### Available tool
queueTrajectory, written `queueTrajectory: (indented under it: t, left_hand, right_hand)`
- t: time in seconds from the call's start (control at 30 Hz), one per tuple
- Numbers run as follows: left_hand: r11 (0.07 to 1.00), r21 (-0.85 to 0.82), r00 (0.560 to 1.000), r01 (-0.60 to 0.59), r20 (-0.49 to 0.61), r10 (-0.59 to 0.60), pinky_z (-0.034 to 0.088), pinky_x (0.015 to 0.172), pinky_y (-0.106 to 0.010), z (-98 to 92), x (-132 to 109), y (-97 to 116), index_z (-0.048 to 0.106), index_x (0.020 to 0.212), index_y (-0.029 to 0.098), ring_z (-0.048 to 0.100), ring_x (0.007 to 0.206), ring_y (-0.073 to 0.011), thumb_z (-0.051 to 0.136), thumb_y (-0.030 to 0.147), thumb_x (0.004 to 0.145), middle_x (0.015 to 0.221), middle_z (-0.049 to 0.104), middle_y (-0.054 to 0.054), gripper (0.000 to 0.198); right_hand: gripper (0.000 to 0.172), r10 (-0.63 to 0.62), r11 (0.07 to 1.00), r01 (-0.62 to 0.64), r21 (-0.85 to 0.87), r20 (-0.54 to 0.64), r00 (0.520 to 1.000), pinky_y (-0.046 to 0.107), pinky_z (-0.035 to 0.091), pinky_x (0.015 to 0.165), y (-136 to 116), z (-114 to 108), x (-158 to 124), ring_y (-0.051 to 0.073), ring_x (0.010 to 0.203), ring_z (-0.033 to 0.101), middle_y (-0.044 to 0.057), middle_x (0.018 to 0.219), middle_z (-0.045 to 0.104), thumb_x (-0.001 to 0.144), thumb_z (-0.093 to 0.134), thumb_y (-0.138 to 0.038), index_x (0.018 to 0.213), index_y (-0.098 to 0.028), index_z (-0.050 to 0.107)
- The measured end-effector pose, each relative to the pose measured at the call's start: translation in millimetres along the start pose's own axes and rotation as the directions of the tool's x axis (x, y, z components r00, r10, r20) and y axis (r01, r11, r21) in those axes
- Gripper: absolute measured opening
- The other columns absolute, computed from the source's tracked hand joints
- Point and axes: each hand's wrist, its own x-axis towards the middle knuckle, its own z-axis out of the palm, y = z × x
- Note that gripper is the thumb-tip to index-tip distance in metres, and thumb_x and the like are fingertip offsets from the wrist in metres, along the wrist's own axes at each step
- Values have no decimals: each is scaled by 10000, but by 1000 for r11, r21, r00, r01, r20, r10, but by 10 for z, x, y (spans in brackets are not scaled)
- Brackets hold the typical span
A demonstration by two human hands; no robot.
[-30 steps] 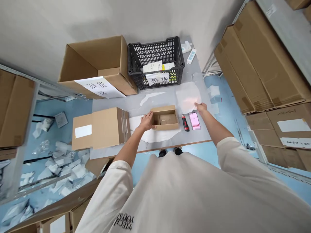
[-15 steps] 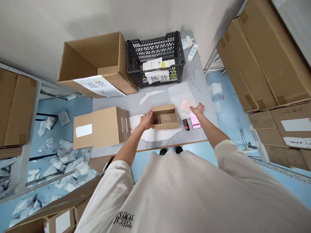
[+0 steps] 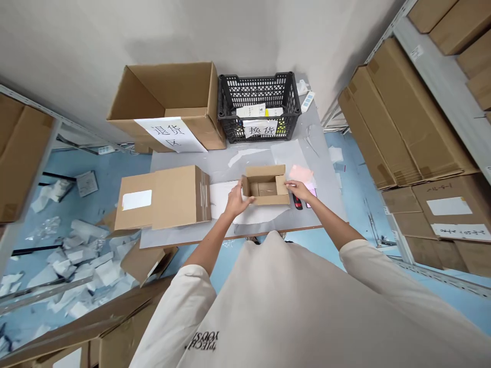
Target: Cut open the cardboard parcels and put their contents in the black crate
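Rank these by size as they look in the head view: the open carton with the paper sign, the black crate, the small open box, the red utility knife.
Largest to smallest: the open carton, the black plastic crate, the small open cardboard box, the red-and-black utility knife.

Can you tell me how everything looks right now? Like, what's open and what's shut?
Small cardboard box: open, flaps up, brown packet inside
Left hand: touching the box's left side
Right hand: touching the box's right flap
Big carton with paper sign: open at the top
Black plastic crate: holding papers, sign hanging on its front
Red-and-black utility knife: lying on the table
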Motion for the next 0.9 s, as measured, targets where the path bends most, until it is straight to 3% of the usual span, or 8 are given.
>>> queueTrajectory:
  t: [0.1, 0.2, 0.3, 0.37, 0.47, 0.6, 0.73, 0.9]
  left_hand:
    - [979, -7, 975, -202, 94, 201, 259, 1391, -583, 45, -27, -44, 21, 1871, 248, 330, 1744, -394, 705, 637, 1003, 1817, 467, -191, 1171]
    - [977, -45, 967, -207, 139, 212, 272, 1379, -612, 133, 55, -95, 137, 1856, 243, 375, 1724, -422, 747, 587, 986, 1767, 544, -192, 1117]
    - [973, -210, 996, -92, 2, 94, 489, 1227, -528, 240, 200, -114, 237, 1816, 256, 656, 1489, -372, 594, 441, 1101, 1597, 700, -162, 821]
    - [962, -274, 996, -14, -94, -12, 571, 1103, -498, 307, 294, -98, 353, 1746, 265, 741, 1321, -358, 568, 364, 1108, 1519, 721, -156, 680]
    - [963, -265, 980, 40, -176, -89, 601, 1038, -514, 391, 381, -47, 560, 1513, 249, 749, 1196, -360, 646, 251, 1033, 1470, 675, -180, 487]
    - [957, -288, 969, -37, -245, -36, 563, 1124, -531, 426, 382, 2, 640, 1215, 251, 691, 1249, -357, 628, 159, 1000, 1328, 685, -165, 233]
    - [937, -307, 924, -165, -382, 38, 506, 1213, -538, 263, 348, -28, 660, 1177, 247, 633, 1371, -353, 611, 178, 1023, 1416, 647, -173, 176]
    - [941, -280, 870, -190, -492, 30, 481, 1252, -531, -158, 358, -198, 693, 1225, 241, 600, 1444, -353, 587, 223, 1064, 1500, 597, -179, 194]
  right_hand:
    - [383, 77, 997, -78, 22, 18, 997, 503, 587, 1179, -60, -3, -49, 300, 1323, 732, 128, 1459, 796, 1064, 620, -429, 1288, -210, 841]
    - [485, 137, 987, -139, 80, 32, 990, 484, 602, 1167, -96, -22, -102, 312, 1334, 732, 141, 1540, 754, 1111, 562, -568, 1299, -214, 834]
    - [532, 143, 978, -145, 153, 25, 989, 478, 606, 1170, -78, -17, -161, 316, 1344, 734, 132, 1586, 726, 1081, 586, -662, 1326, -245, 808]
    - [540, 145, 972, -144, 184, 9, 989, 492, 615, 1163, -40, 24, -189, 311, 1317, 751, 131, 1570, 733, 1029, 665, -650, 1390, -260, 762]
    - [673, 125, 982, -116, 150, -52, 991, 496, 624, 1154, 37, 143, -198, 303, 1268, 773, 163, 1518, 749, 870, 855, -523, 1460, -236, 707]
    - [740, 49, 999, -47, 16, -167, 985, 510, 649, 1105, 104, 296, -157, 294, 1153, 798, 183, 1489, 751, 771, 852, -375, 1474, -196, 710]
    - [753, -39, 999, 43, 10, -205, 978, 518, 660, 1077, 18, 361, -47, 306, 1154, 791, 188, 1497, 750, 791, 780, -369, 1513, -173, 695]
    - [756, -233, 971, 240, 10, -206, 951, 526, 644, 1111, -367, 509, 302, 334, 1240, 766, 199, 1560, 716, 831, 784, -417, 1543, -183, 682]
